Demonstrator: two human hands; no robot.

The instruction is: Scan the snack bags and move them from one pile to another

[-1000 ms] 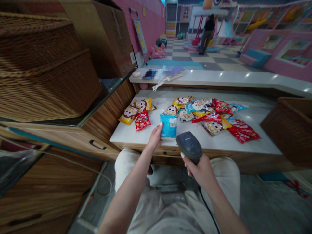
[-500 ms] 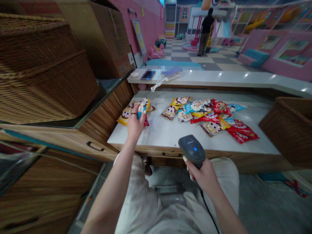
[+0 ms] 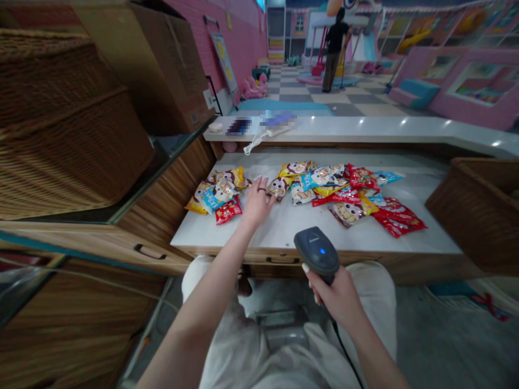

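Barcode scanner (image 3: 317, 251) sits in R grip (image 3: 334, 294), fingers wrapped round the handle, shut firmly on it. Scanner is dark grey w/ blue light lit on top. Long axis slants from handle, low right, up to head, which points up-left & away from the person, toward the snack pkts. Head shows just past near edge of white desk (image 3: 284, 235). Black cord (image 3: 344, 346) drops from handle end, past white trousers (image 3: 371, 286).

L grip (image 3: 257, 204) is wide open & empty, palm down, fingers spread, ring (image 3: 261, 190) on one finger. It's right beside monkey-print pkt (image 3: 279, 188); can't tell if fingertips touch it.

Main pile of pkts (image 3: 332, 186) lies flat & overlapping on desk, right of L grip. Smaller heap (image 3: 214, 195) lies left of it, blue-white pkt on top of yellow ones, red pkt (image 3: 228, 212) at its near edge. Red pkts (image 3: 399, 222) lie at right end.

Wicker basket (image 3: 480, 208) right of desk, bigger wicker basket (image 3: 60, 124) left, cardboard box (image 3: 170, 70) behind that. Upper counter (image 3: 365, 127) runs behind desk, white cable (image 3: 254, 143) hanging off it. Person in dark top (image 3: 334, 48) stands far off on checkered floor (image 3: 308, 92).
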